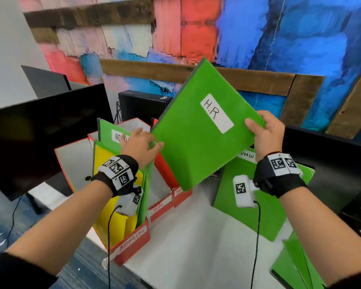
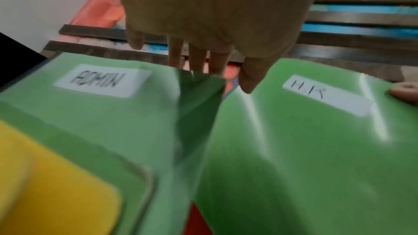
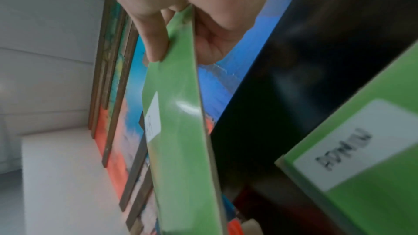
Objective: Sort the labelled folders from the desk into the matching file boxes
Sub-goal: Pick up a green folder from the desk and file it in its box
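Smooth white desk; hands hold glossy green folder.

Three red file boxes stand in a row. Green and readably labelled are one H.R folder and two ADMIN folders. One yellow folder stands in a box.

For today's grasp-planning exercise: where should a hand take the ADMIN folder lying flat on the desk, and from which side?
Probably the near edge of the ADMIN folder, approached from the person's side. It lies flat, and that edge borders bare desk, while its label end lies beneath the raised H.R folder. Thumb on top, fingers under.
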Tool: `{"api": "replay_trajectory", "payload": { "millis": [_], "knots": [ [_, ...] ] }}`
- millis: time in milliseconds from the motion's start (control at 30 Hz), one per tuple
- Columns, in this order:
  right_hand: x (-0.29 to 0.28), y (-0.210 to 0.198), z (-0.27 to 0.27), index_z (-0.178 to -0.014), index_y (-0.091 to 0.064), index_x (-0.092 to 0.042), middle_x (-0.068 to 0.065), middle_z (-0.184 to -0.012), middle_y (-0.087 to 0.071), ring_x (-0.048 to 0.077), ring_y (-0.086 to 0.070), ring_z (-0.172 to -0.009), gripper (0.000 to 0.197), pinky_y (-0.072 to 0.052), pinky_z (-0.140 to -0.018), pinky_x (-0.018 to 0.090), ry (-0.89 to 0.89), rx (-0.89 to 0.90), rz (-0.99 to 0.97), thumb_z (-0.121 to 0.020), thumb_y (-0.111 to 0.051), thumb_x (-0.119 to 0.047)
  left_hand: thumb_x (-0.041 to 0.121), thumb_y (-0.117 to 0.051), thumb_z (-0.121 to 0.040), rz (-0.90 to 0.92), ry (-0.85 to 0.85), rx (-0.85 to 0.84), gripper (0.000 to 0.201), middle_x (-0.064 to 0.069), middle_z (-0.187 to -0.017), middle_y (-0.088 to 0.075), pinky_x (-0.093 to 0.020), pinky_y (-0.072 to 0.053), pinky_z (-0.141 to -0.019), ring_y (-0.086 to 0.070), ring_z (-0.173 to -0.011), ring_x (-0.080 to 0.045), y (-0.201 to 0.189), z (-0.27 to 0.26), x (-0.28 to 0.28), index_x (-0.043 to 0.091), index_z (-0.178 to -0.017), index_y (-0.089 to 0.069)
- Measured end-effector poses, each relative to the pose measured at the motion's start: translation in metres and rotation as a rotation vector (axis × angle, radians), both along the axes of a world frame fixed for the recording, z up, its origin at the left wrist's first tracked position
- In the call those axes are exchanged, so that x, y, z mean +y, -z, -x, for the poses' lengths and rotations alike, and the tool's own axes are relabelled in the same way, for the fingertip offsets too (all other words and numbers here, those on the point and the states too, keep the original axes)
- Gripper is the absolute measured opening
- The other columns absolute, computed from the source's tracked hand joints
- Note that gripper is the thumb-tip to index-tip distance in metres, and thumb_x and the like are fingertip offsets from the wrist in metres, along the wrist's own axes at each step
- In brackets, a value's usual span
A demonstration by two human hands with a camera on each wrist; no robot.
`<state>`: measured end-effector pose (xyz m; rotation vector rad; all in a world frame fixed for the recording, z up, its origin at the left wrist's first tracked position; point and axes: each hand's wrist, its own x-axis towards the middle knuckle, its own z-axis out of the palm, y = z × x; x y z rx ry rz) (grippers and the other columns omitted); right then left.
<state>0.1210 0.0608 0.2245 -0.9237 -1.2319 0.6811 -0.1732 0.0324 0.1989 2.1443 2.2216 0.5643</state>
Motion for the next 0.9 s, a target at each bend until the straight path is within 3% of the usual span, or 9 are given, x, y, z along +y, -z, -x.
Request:
{"api": "replay_trajectory", "payload": {
  "millis": [100, 167, 300, 400, 567, 633, 700, 800, 900],
  "knots": [
    [0.007, 0.007, 0.034, -0.072, -0.066, -0.034, -0.012, -0.071, -0.065, 0.012, -0.057, -0.071, 0.024, -0.049, -0.073, 0.036, -0.001, 0.018, -0.01, -0.076, -0.063, -0.01, 0.051, -0.039, -0.093, -0.058, 0.064, 0.009, 0.043, -0.002, -0.11, -0.059, -0.057, -0.016, -0.112, -0.04, -0.127, -0.024, 0.004, 0.009, -0.006, 0.017, -0.102, -0.063],
    [0.012, 0.013, 0.059, -0.076, -0.063, -0.033, -0.011, -0.078, -0.063, 0.011, -0.058, -0.075, 0.024, -0.049, -0.077, 0.036, -0.01, -0.035, -0.023, -0.08, -0.061, -0.009, 0.062, -0.028, -0.087, -0.081, 0.108, 0.021, 0.056, 0.002, -0.098, -0.058, -0.056, -0.021, -0.11, -0.044, -0.118, -0.023, 0.005, 0.013, -0.01, 0.018, -0.097, -0.062],
    [0.021, 0.032, 0.107, -0.092, -0.062, -0.022, -0.011, -0.079, -0.063, -0.002, -0.057, -0.068, 0.013, -0.048, -0.066, 0.021, -0.01, -0.262, 0.023, -0.087, -0.059, -0.011, 0.067, -0.015, -0.078, -0.127, 0.181, 0.056, 0.067, 0.008, -0.091, -0.055, -0.055, -0.022, -0.11, -0.047, -0.111, -0.021, 0.009, 0.02, -0.008, 0.022, -0.092, -0.062],
    [0.028, 0.053, 0.13, -0.095, -0.061, -0.02, 0.003, -0.081, -0.067, 0.02, -0.063, -0.074, 0.008, -0.051, -0.068, 0.032, -0.015, -0.483, 0.043, -0.087, -0.059, -0.019, 0.066, -0.016, -0.08, -0.133, 0.215, 0.095, 0.063, 0.012, -0.089, -0.053, -0.054, -0.017, -0.112, -0.047, -0.108, -0.018, 0.01, 0.024, -0.006, 0.024, -0.093, -0.062],
    [0.034, 0.073, 0.154, -0.12, -0.057, -0.024, 0.013, -0.112, -0.06, 0.033, -0.052, -0.112, 0.03, -0.047, -0.087, 0.036, 0.0, -0.759, 0.222, -0.09, -0.056, -0.025, 0.068, -0.015, -0.081, -0.146, 0.262, 0.129, 0.063, 0.012, -0.091, -0.06, -0.049, -0.013, -0.111, -0.049, -0.102, -0.014, 0.01, 0.03, 0.001, 0.026, -0.091, -0.062],
    [0.036, 0.073, 0.159, -0.128, -0.052, -0.028, 0.011, -0.101, -0.055, 0.034, -0.052, -0.113, 0.035, -0.048, -0.09, 0.039, 0.003, -0.836, 0.287, -0.093, -0.052, -0.022, 0.068, -0.017, -0.083, -0.169, 0.27, 0.125, 0.061, 0.012, -0.09, -0.06, -0.048, -0.014, -0.11, -0.051, -0.101, -0.014, 0.011, 0.033, 0.003, 0.026, -0.09, -0.062],
    [0.04, 0.074, 0.16, -0.131, -0.05, -0.032, 0.001, -0.088, -0.057, 0.031, -0.05, -0.115, 0.039, -0.043, -0.098, 0.04, 0.007, -0.939, 0.276, -0.095, -0.048, -0.017, 0.067, -0.02, -0.084, -0.196, 0.273, 0.101, 0.058, 0.012, -0.089, -0.059, -0.048, -0.016, -0.11, -0.051, -0.101, -0.015, 0.014, 0.035, 0.003, 0.026, -0.089, -0.062],
    [0.05, 0.074, 0.164, -0.135, -0.046, -0.033, 0.007, -0.105, -0.068, 0.028, -0.052, -0.113, 0.043, -0.041, -0.098, 0.038, 0.004, -1.059, 0.245, -0.096, -0.045, -0.014, 0.066, -0.021, -0.084, -0.205, 0.281, 0.102, 0.057, 0.013, -0.089, -0.059, -0.047, -0.016, -0.109, -0.051, -0.101, -0.015, 0.016, 0.036, 0.004, 0.027, -0.091, -0.062],
    [0.06, 0.082, 0.171, -0.138, -0.039, -0.038, 0.007, -0.105, -0.068, 0.029, -0.061, -0.103, 0.051, -0.041, -0.1, 0.046, -0.015, -1.179, 0.271, -0.095, -0.046, -0.012, 0.066, -0.024, -0.084, -0.201, 0.294, 0.114, 0.053, 0.014, -0.089, -0.057, -0.048, -0.016, -0.109, -0.051, -0.101, -0.015, 0.017, 0.037, 0.004, 0.028, -0.09, -0.061]
  ]
}}
